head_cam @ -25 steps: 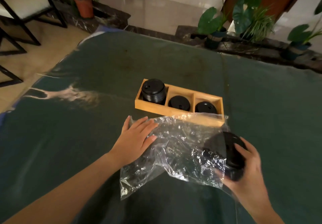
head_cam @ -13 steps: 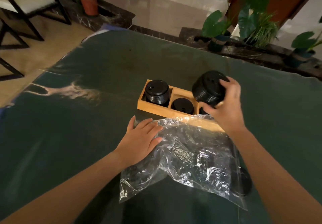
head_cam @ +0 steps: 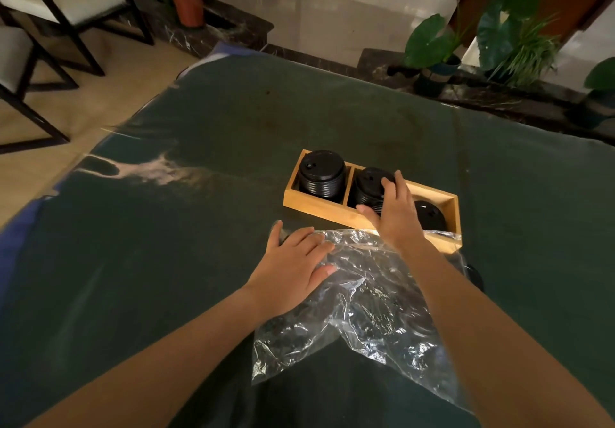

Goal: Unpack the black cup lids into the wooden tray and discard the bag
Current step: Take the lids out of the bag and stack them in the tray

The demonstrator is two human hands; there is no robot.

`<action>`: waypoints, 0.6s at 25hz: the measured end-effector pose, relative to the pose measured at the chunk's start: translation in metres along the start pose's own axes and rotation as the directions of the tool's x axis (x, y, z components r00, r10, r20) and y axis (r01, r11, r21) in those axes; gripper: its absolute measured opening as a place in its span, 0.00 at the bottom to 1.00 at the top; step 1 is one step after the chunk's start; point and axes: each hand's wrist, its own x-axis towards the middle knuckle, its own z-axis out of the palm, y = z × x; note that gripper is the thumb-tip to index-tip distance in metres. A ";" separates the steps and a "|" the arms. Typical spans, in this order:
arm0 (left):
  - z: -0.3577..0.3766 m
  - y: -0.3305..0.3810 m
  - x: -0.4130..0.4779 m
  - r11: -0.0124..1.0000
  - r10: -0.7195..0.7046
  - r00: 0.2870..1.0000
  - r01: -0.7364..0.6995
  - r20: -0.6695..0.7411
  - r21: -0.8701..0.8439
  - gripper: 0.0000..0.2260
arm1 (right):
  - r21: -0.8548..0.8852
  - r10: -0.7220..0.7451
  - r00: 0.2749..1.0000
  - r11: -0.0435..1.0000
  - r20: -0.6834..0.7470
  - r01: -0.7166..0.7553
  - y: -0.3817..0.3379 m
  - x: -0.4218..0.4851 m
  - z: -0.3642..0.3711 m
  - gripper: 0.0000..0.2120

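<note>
Black plastic cup lids [head_cam: 321, 174] fill all three compartments of the oblong wooden tray [head_cam: 316, 205] on the dark green tabletop [head_cam: 166, 261] — tall stack left, low one right. The right grip [head_cam: 394, 214] curls round the middle stack [head_cam: 367, 191]; the left grip [head_cam: 293, 271] lies flat on the crumpled clear plastic bag [head_cam: 366, 311] — just in front of the tray.
</note>
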 end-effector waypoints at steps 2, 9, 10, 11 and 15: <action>0.000 -0.001 0.000 1.000 -0.001 1.000 0.001 0.004 -0.008 0.25 | -0.125 -0.014 1.000 0.992 -0.027 0.010 0.003 -0.003 0.002 0.33; 0.000 0.000 0.000 0.997 -0.016 1.000 0.016 0.009 -0.078 0.28 | -0.282 -0.058 0.998 0.957 0.037 0.066 0.006 -0.008 -0.004 0.34; -0.001 0.000 0.000 0.990 -0.024 1.000 0.027 0.019 -0.142 0.28 | -0.244 -0.047 0.998 0.968 0.040 0.055 0.003 -0.007 -0.009 0.34; -0.004 -0.001 0.001 0.973 -0.034 0.999 0.041 0.035 -0.227 0.28 | -0.190 -0.032 0.999 0.981 0.025 0.036 -0.002 -0.007 -0.016 0.33; -0.017 -0.009 0.001 0.831 -0.075 0.986 0.144 0.149 -0.538 0.22 | 0.055 -0.025 0.988 0.998 -0.149 0.033 -0.031 -0.014 -0.070 0.27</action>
